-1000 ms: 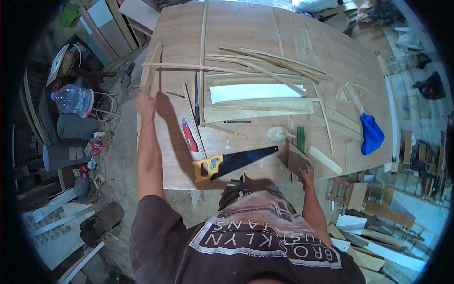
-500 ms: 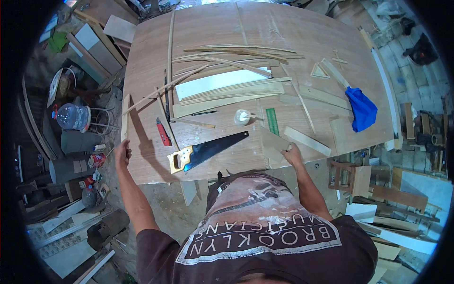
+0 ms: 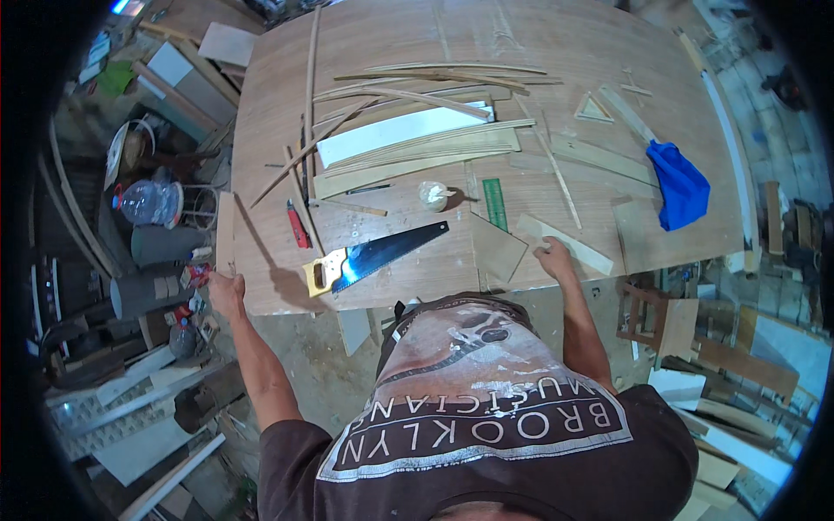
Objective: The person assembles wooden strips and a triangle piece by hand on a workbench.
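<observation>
Wooden strip (image 3: 226,230) in left hand (image 3: 228,293), dark shirt (image 3: 495,473) with white lettering (image 3: 486,437)

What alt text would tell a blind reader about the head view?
A person's left hand holds a wood strip at the left edge of a table; the right hand is at a pale board. A saw lies between the hands, with slats beyond and a blue cloth at right.

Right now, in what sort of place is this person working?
Probably a woodworking shop: a handsaw and thin wooden strips lie on the large table, and boards lie piled at right.
</observation>
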`<state>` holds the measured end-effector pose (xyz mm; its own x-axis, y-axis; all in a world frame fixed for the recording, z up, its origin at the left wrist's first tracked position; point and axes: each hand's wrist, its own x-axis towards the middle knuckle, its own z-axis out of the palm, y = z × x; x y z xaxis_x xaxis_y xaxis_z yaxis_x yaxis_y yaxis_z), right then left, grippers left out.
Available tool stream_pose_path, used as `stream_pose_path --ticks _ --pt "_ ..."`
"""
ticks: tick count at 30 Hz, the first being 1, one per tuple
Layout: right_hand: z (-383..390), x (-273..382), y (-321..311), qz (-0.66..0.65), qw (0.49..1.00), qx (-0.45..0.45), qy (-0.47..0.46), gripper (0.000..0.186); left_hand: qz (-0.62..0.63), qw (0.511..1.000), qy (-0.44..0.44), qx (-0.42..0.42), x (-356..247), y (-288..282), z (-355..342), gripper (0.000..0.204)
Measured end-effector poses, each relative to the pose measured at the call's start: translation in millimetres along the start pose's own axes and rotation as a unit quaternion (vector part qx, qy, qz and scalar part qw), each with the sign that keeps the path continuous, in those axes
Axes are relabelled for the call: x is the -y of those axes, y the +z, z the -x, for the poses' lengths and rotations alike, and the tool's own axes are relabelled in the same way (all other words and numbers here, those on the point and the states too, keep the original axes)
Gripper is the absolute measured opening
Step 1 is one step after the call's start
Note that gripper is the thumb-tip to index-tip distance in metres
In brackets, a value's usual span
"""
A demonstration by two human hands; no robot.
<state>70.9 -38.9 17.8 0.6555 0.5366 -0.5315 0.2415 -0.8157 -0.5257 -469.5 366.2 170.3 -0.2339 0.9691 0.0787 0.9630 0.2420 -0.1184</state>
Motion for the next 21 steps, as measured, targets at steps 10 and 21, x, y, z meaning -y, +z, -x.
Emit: stream_pose_path --ticks 10,21 --pt "25.8 110.8 -26.6 -0.185 0.979 -0.016 -0.086 0.041 0.434 0.894 0.104 -0.032 -7.4 -8.9 51.4 0.044" --pt "88.7 229.0 41.5 -0.679 0.727 -0.023 -0.098 0.036 0.417 0.651 0.502 0.388 -195.3 -25.6 194.5 0.05"
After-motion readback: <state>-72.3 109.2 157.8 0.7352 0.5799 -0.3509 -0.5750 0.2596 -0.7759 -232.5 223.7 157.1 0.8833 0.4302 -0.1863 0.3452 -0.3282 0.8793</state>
